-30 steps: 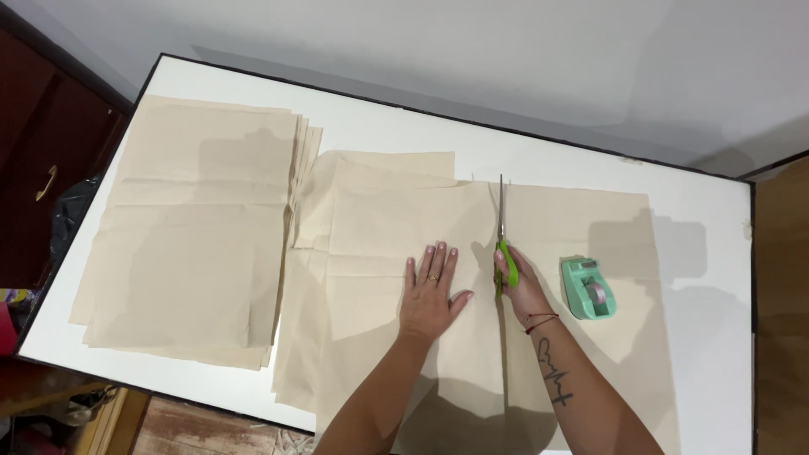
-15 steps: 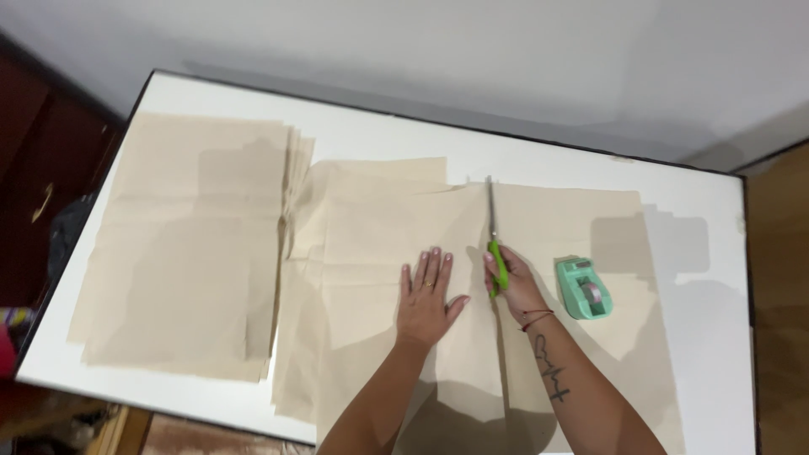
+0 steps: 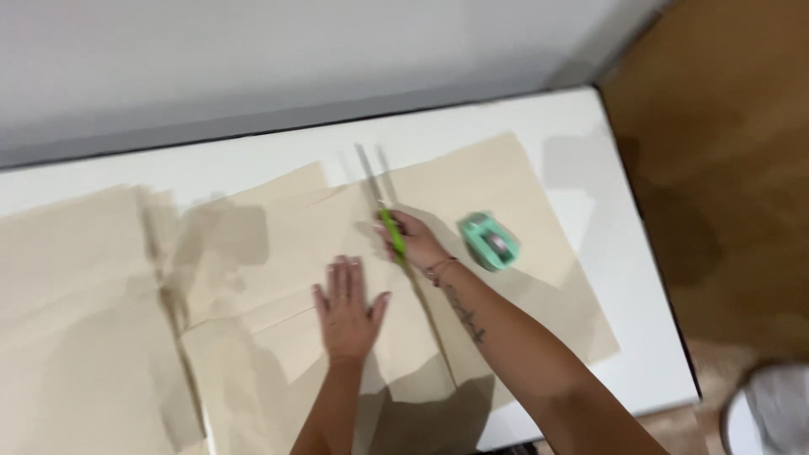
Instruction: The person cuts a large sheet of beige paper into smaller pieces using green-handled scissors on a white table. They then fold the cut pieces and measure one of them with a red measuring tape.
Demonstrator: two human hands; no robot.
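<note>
Beige paper sheet [image 3: 472, 194] lies under both my hands; green-handled scissors [image 3: 383, 206], clenched in my right hand [image 3: 413, 240], point their blades away along the cut line, just right of my left hand [image 3: 350, 307], which is pressed flat and empty.

Sheets of paper [image 3: 278, 253] cover most of the table [image 3: 607, 219], overlapping one another, with a further stack [image 3: 67, 320] at the left. The left hand [image 3: 348, 307] lies flat on the middle sheets. Just right of it and a little farther back, the right hand [image 3: 413, 240] rests on the paper with scissors [image 3: 381, 202], blades pointing away. A tape dispenser [image 3: 489, 241] sits on the paper just right of that hand. Floor [image 3: 725, 185] lies beyond the table's right edge.
</note>
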